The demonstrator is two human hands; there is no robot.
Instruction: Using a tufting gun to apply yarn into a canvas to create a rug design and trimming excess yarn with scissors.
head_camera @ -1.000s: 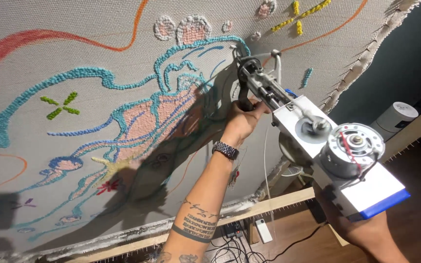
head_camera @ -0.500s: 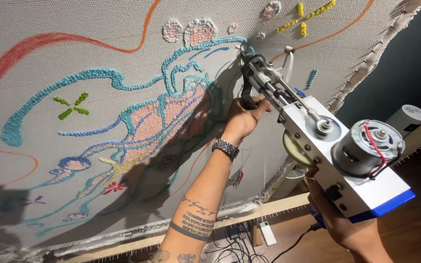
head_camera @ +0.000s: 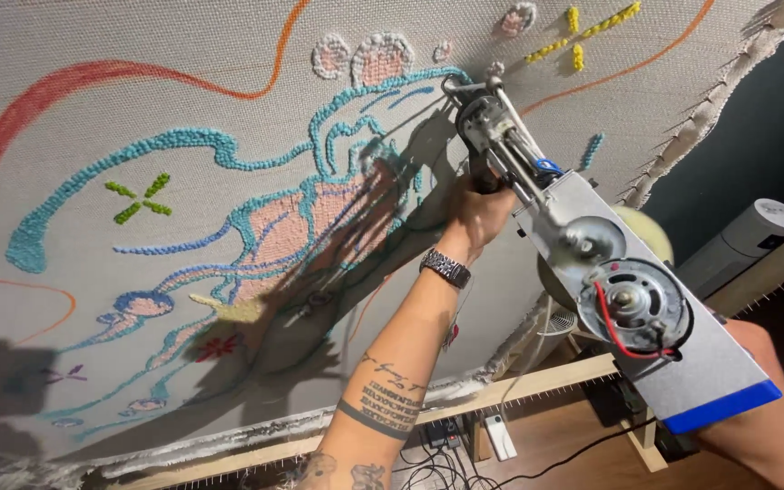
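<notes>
A grey tufting gun (head_camera: 592, 263) with a round motor and a blue-edged base points its needle tip at a stretched cloth (head_camera: 74, 118). My left hand (head_camera: 475, 213), with a metal wristwatch on the wrist, grips the gun's front handle close to the cloth. My right hand (head_camera: 746, 408) sits under the gun's rear end and is mostly hidden by the gun's body. The cloth carries tufted teal outlines (head_camera: 183, 145), pink fill (head_camera: 301, 227), green and yellow marks, and drawn orange and red lines.
A wooden frame bar (head_camera: 537, 381) with a row of nails runs under the cloth. A pale yarn cone (head_camera: 646, 238) sits behind the gun. A white cylindrical appliance (head_camera: 746, 238) stands at the right. Cables and a power strip (head_camera: 465, 440) lie on the floor below.
The gun's tip and my left hand have shifted slightly right and up along the cloth, and the view has drifted with them. Both hands keep their hold.
</notes>
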